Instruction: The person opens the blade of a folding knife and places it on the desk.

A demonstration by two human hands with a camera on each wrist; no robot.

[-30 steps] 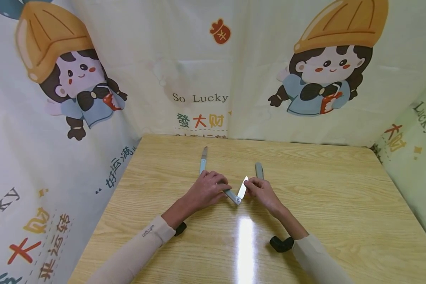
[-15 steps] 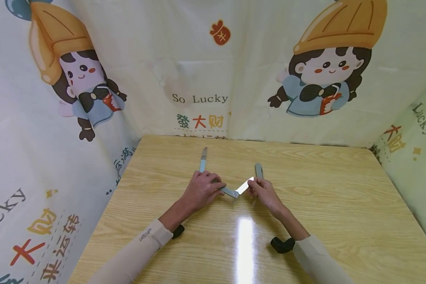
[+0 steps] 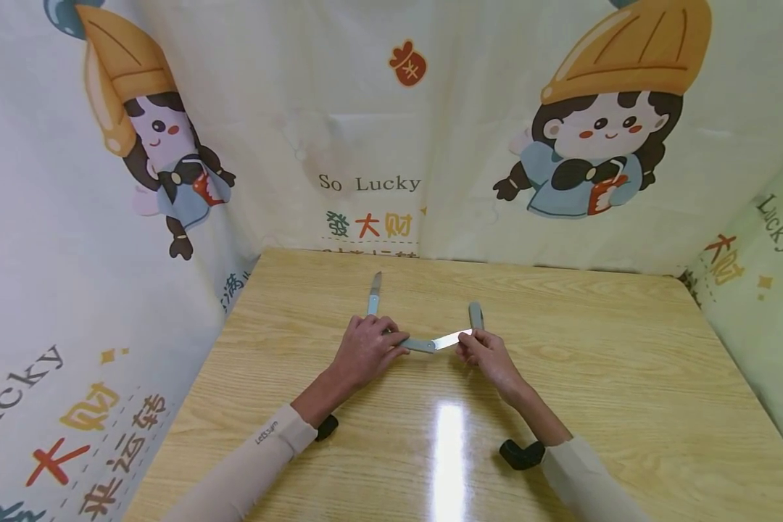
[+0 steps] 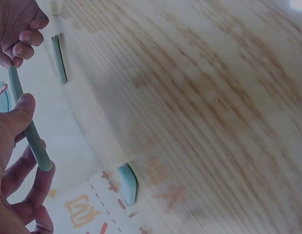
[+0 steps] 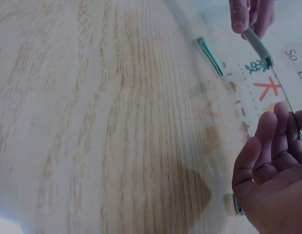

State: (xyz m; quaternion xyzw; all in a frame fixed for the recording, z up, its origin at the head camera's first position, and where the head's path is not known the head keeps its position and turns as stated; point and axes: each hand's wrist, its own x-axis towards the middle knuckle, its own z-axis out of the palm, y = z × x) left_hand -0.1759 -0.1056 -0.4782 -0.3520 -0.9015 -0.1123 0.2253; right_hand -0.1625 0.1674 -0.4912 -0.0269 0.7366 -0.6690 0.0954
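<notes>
A folding knife with a grey-green handle (image 3: pixel 420 345) is held up between both hands, its shiny blade (image 3: pixel 449 339) swung out almost in line with the handle. My left hand (image 3: pixel 367 349) grips the handle; in the left wrist view the thumb lies on one side of the knife (image 4: pixel 31 131) and fingers on the other. My right hand (image 3: pixel 492 359) pinches the blade near its tip. Beyond the left hand lies a second folding knife (image 3: pixel 373 301), blade out, pointing away. A third knife (image 3: pixel 475 315), folded, lies just behind the right hand.
The wood-grain table (image 3: pixel 594 377) stretches around the hands, with a bright light reflection near its front. A printed curtain (image 3: pixel 463 145) hangs along the back and sides. Black wrist devices (image 3: pixel 522 454) sit under both sleeves.
The blade has turned from a sharp angle to nearly straight with the handle. The right hand moved the tip outward to the right, and the left hand shifted slightly left.
</notes>
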